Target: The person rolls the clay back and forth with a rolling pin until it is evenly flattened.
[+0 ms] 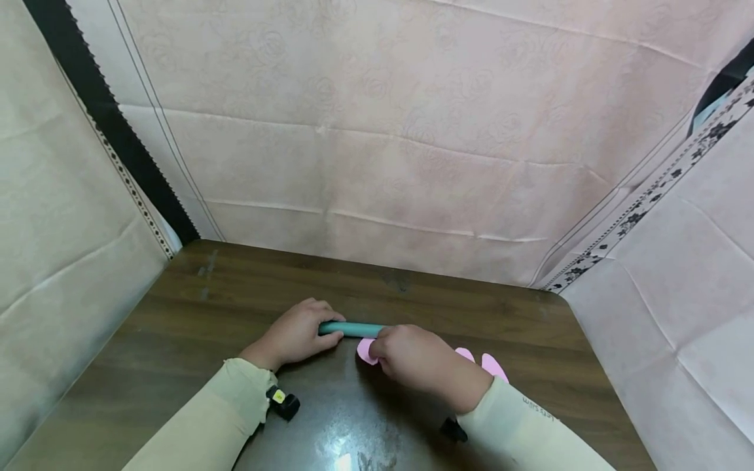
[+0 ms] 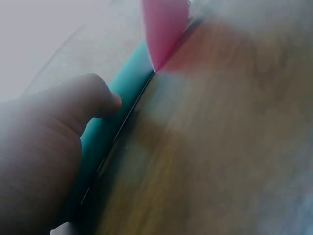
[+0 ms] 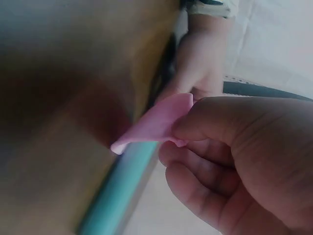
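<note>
A slim teal roll (image 1: 353,329) lies lengthwise across the table in the head view. At its left end my left hand (image 1: 294,337) grips it, the thumb (image 2: 100,100) along the near side in the left wrist view. My right hand (image 1: 415,360) pinches a pink petal-shaped piece (image 3: 156,122) between thumb and fingers. One edge of this petal touches or nearly touches the roll in the left wrist view; actual contact I cannot tell. The right hand covers the roll's right end in the head view.
Two more pink petals (image 1: 493,366) show beyond the right forearm, partly hidden by it. The brown wooden table (image 1: 194,340) ends at a pale cloth backdrop (image 1: 377,163), with cloth walls on both sides. Black straps sit at both cuffs.
</note>
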A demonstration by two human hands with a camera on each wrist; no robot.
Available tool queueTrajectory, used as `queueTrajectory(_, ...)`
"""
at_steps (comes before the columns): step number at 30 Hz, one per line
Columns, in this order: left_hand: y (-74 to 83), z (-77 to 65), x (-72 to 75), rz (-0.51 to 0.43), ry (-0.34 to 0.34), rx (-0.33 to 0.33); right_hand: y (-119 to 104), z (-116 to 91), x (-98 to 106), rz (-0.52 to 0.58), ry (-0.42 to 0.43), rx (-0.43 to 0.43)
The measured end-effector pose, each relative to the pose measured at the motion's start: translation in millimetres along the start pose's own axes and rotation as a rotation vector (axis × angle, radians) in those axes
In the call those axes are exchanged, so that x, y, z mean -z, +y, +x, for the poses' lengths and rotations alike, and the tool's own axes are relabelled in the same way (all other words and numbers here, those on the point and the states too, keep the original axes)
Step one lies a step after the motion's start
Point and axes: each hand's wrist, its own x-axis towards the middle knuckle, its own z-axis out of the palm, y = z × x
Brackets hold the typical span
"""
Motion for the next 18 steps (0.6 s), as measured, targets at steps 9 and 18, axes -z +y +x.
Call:
queueTrajectory(9, -3.9, 0.0, -0.5, 0.015, 0.051, 0.05, 15.9, 3.5, 27.3, 0.045, 0.114, -0.006)
queueTrajectory(18, -6.9, -1.3, -0.6, 0.036, 0.084, 0.084, 33.8, -9.1, 71.2, 0.006, 0.268, -0.023)
